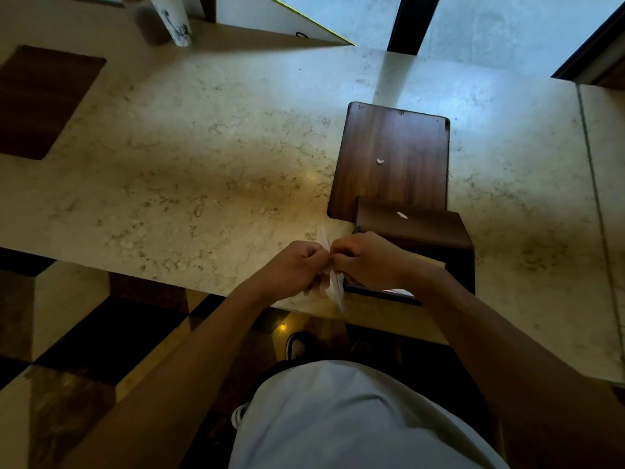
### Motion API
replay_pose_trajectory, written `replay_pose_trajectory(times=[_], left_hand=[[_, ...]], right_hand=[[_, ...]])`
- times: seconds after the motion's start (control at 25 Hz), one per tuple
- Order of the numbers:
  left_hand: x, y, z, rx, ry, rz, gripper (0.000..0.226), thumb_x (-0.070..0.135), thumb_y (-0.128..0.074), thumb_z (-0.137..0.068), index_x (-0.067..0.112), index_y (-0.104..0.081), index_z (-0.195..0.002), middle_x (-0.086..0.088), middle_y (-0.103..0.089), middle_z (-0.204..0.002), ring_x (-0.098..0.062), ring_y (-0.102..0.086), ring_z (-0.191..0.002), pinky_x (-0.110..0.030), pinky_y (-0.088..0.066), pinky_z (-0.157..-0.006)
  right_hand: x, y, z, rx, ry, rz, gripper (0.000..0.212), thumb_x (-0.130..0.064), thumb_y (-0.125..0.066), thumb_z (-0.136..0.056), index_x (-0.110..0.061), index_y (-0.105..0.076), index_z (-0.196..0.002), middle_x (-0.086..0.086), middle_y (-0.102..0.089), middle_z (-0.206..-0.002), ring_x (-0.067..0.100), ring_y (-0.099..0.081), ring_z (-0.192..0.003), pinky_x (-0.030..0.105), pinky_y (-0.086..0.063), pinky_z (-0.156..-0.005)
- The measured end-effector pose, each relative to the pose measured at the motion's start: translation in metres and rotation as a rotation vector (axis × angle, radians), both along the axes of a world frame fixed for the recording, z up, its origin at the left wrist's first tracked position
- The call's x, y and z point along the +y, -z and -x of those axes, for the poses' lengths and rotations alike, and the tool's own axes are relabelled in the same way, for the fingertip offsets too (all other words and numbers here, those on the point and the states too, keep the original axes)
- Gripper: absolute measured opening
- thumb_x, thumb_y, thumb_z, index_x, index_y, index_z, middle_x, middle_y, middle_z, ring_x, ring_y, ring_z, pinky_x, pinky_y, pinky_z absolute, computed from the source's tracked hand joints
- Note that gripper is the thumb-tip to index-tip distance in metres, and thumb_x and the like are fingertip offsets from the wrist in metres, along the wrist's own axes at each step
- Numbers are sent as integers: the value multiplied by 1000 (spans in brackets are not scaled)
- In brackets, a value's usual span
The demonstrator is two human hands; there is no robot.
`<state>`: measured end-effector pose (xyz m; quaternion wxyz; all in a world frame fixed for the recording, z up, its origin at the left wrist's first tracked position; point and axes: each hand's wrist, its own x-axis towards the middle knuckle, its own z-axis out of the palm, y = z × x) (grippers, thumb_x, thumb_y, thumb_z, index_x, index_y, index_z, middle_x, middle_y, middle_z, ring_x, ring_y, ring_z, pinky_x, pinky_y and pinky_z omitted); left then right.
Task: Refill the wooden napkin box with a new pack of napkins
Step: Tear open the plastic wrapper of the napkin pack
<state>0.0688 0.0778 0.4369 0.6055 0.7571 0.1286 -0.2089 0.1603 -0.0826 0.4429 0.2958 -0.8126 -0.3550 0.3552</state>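
Your left hand (pixel 297 265) and right hand (pixel 365 258) were both pinched shut on the thin clear pack of napkins (pixel 333 282), held edge-on at the near edge of the worktop (pixel 203 164), its long axis running away from you. The wooden napkin box (pixel 416 252) sat immediately to the right, touching your right hand, so that hand was nearer for the transfer.

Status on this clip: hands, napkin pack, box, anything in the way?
Left hand and right hand both pinching the thin clear plastic napkin pack, apparently tearing it. Dark wooden napkin box beside right hand, contents unclear. Small white scraps on its flat wooden lid; nothing blocking.
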Motion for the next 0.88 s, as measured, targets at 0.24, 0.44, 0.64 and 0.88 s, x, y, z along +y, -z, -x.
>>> replay_pose_trajectory(times=[0.24,0.44,0.64,0.88], left_hand=[[7,4,-6,-4,42,-12,29,15,-46,-97,13,-57,-70,9,-48,-54,-11,-39,-49,-28,-32,-48],[5,1,-6,-33,69,-90,31,17,-49,-99,15,-57,-69,6,-46,-58,-11,-37,-51,-29,-31,-49],[4,-6,-8,-18,80,-132,32,15,-49,-99,11,-55,-68,4,-43,-57,-10,-36,-50,-29,-31,-51],[13,-8,-3,-105,33,-561,39,20,-62,-85,15,-45,-51,2,-40,-48,-5,-31,-40,-24,-26,-45]], right_hand=[[1,3,-3,-42,6,-20,29,-33,-49,-92,-22,-64,-70,-8,-55,-58,1,-49,-48,15,-39,-45],[-1,4,0,-71,2,-47,35,-45,-43,-83,-22,-65,-69,-6,-55,-56,3,-46,-47,19,-38,-45],[-1,-6,3,-144,-28,-38,29,-39,-45,-88,-30,-57,-63,-7,-52,-53,5,-46,-46,19,-36,-44],[-17,-4,-6,-362,284,93,36,-34,-58,-90,-11,-61,-62,9,-59,-55,14,-43,-44,28,-40,-46]])
